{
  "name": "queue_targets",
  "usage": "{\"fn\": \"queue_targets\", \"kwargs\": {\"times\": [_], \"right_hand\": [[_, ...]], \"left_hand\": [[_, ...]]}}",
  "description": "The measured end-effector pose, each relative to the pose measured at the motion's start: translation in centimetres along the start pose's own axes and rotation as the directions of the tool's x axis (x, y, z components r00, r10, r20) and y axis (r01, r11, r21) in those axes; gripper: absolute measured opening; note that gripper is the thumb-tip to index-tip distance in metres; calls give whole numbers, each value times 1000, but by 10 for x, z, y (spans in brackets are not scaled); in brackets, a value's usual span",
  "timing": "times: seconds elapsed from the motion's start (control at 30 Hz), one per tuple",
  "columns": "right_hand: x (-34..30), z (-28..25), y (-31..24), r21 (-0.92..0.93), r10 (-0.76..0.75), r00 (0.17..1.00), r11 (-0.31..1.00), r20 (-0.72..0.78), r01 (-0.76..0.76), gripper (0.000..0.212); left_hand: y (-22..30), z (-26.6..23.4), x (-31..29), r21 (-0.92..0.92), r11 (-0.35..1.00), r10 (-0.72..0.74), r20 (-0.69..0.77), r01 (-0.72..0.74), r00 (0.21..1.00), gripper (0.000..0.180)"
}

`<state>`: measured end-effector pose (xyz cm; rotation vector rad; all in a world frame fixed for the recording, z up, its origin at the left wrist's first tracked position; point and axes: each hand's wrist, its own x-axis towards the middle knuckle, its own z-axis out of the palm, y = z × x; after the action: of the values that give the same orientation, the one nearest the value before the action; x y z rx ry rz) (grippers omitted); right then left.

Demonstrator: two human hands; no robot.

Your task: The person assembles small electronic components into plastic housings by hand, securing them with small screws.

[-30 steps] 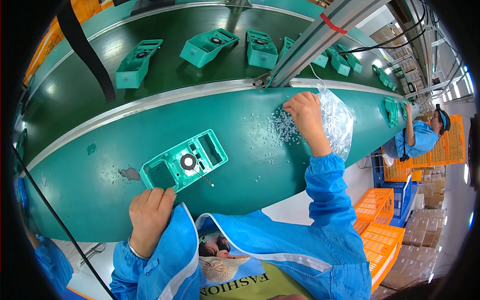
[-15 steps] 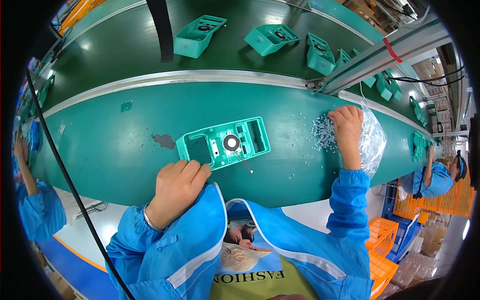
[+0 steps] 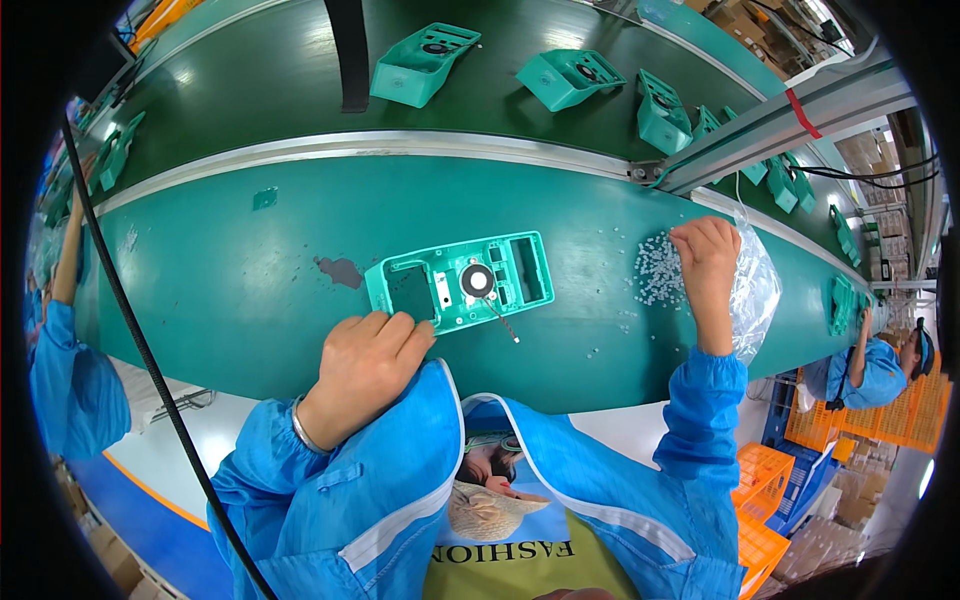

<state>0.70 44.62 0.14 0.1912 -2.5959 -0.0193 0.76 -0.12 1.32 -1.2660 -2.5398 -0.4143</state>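
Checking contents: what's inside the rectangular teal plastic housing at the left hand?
A round black disc with a pale centre; its thin dark wire extends past the housing. Whatever lies beneath the disc is covered.

Bright | glare patches on green belt [image 3: 255, 100] (soft, pale) | edges bowed | corners black
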Motion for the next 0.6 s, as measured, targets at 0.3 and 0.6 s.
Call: {"fn": "queue_targets", "kwargs": {"times": [0.3,0.6], "right_hand": [[29,-14,-150,775,-211,960,631,186,-12,15],[38,8,-177,846,-373,906,532,200,32,15]], "left_hand": [[1,-3,3,20,1000,-2,32,2,999,17],[0,-4,3,36,999,10,47,-12,999,19]]}}
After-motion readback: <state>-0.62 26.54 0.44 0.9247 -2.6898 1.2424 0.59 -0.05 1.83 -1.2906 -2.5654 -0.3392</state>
